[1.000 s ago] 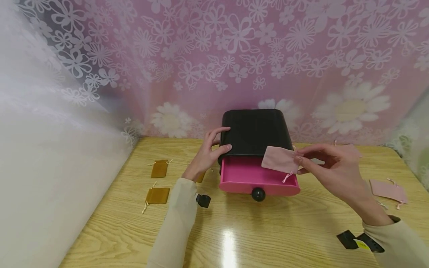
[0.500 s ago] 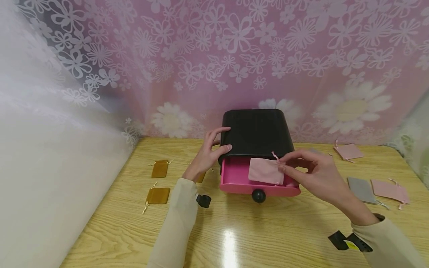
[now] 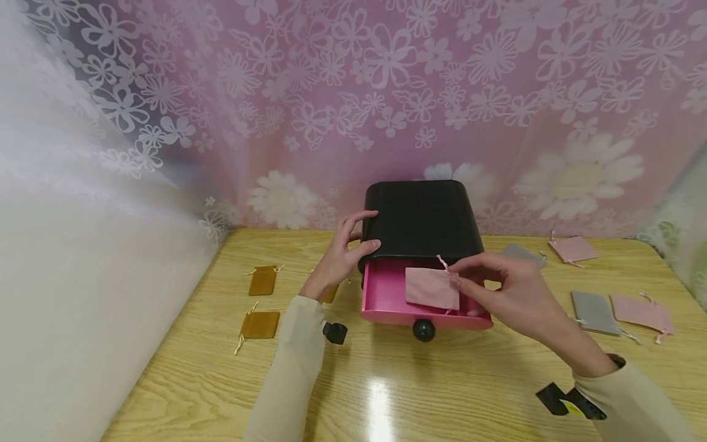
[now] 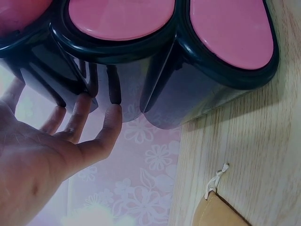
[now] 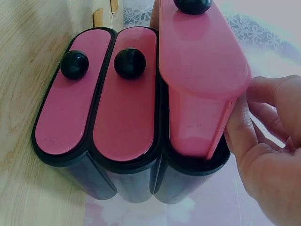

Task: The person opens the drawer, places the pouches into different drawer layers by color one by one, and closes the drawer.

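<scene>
A black cabinet (image 3: pixel 421 218) with three pink-fronted drawers stands on the table, its top pink drawer (image 3: pixel 381 315) pulled out by a round black knob. My left hand (image 3: pixel 345 252) rests against the cabinet's left side, thumb and index tips at the top edge. In the left wrist view, its spread fingertips (image 4: pixel 113 115) touch the black side wall. My right hand (image 3: pixel 513 294) pinches a pink drawstring pouch (image 3: pixel 431 288) at its corded end, over the open drawer. The right wrist view shows the hand beside the drawer's rim, with the pouch hidden.
Two mustard pouches (image 3: pixel 262 280) lie left, with another partly behind the left wrist. On the right lie grey pouches (image 3: pixel 594 312) and pink pouches (image 3: pixel 641 312). A floral curtain (image 3: pixel 386 110) hangs behind the wooden table (image 3: pixel 431 387).
My right hand has carried the pink pouch left and down, from the drawer's right edge to over its middle. My left hand stays against the cabinet.
</scene>
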The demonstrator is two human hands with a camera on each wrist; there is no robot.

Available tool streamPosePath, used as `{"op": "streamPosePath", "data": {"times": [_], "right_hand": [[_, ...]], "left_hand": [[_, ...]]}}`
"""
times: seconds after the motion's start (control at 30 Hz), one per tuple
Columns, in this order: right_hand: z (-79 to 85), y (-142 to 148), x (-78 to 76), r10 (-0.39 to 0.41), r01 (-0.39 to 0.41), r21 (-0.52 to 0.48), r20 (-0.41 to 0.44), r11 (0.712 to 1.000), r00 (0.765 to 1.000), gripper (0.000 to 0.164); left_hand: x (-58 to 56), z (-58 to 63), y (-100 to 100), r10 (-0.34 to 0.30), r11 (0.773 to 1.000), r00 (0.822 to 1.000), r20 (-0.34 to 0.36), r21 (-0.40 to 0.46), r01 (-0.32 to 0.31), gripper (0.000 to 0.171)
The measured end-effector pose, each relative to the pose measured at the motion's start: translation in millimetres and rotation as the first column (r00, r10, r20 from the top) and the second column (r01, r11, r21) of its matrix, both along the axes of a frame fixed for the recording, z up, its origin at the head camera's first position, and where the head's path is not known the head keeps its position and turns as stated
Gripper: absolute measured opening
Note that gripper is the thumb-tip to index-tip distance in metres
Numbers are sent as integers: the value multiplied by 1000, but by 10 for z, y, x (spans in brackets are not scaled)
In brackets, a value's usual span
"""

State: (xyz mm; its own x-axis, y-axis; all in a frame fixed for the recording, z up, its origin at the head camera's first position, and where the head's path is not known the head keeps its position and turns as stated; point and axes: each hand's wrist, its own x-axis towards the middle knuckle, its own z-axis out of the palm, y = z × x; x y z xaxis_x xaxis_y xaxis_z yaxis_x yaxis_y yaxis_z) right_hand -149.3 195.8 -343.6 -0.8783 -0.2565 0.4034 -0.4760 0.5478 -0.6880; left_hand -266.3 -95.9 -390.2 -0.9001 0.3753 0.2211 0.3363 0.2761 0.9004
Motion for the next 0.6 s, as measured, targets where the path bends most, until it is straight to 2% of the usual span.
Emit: {"op": "streamPosePath", "data": {"times": [0.2, 0.37, 0.6], "right_hand": [[15, -74, -40, -8, 12, 117, -36, 993, 999, 16], [13, -154, -86, 39, -20, 197, -92, 980, 995, 17], [0, -177, -103, 62, -31, 200, -151, 979, 987, 22]], "left_hand": [[6, -5, 0, 10, 1000, 1000, -2, -1, -10, 50], [-1, -7, -1, 8, 1000, 1000, -3, 5, -8, 51], [-8, -5, -6, 0, 1000, 1000, 6, 10, 0, 52]]}}
